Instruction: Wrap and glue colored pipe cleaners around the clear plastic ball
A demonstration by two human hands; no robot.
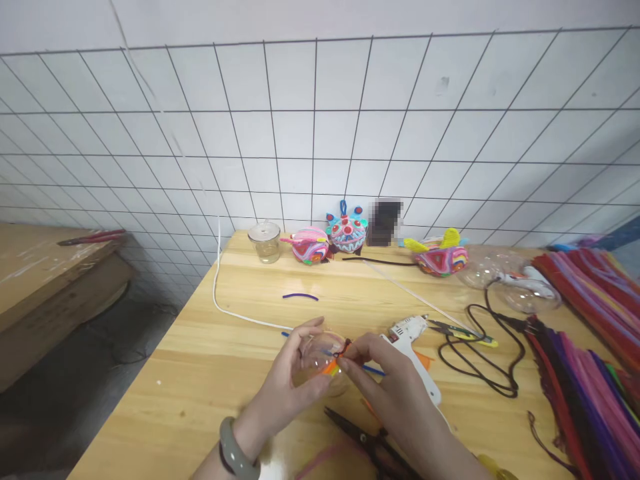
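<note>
Nearest the camera, black-handled scissors (365,437) lie on the light wooden bench (200,373), just below the wrists. Left hand (290,380) is curled around a clear plastic ball shell (320,357), thumb on top, held just above the bench near its front-middle. Right hand (385,380) pinches an orange pipe cleaner (331,365) against the shell's right side, fingertips pressed together. My read: winding or fixing the cleaner works best with the shell braced steady and the pinch kept at the contact point. White glue gun (413,347) lies just right of the hands, small pliers (465,331) beyond it. Pipe-cleaner bundles (590,373) lie at far right. Finished colourful wrapped figures (345,233) stand along the tiled wall.
</note>
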